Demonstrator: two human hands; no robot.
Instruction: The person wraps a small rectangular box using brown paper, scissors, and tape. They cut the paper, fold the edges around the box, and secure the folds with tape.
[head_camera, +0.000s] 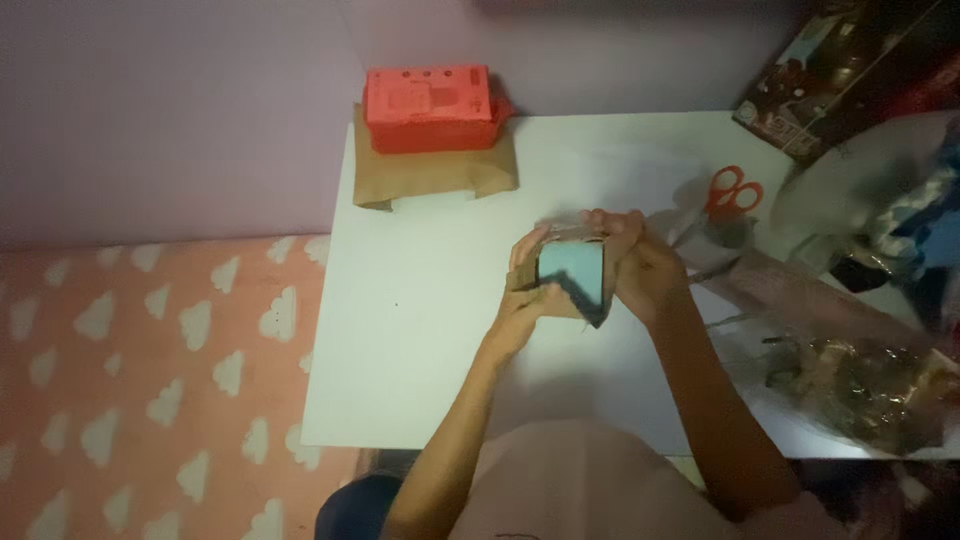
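Cardboard box (575, 275) with blue inside, gripped by both hands (585, 280)

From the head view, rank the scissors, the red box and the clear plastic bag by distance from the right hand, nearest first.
Measured from the right hand at the middle of the table:
1. Scissors, orange-handled, just up and to the right of the hand.
2. Clear plastic bag, at the table's lower right edge.
3. Red box, at the far left corner, on brown paper.
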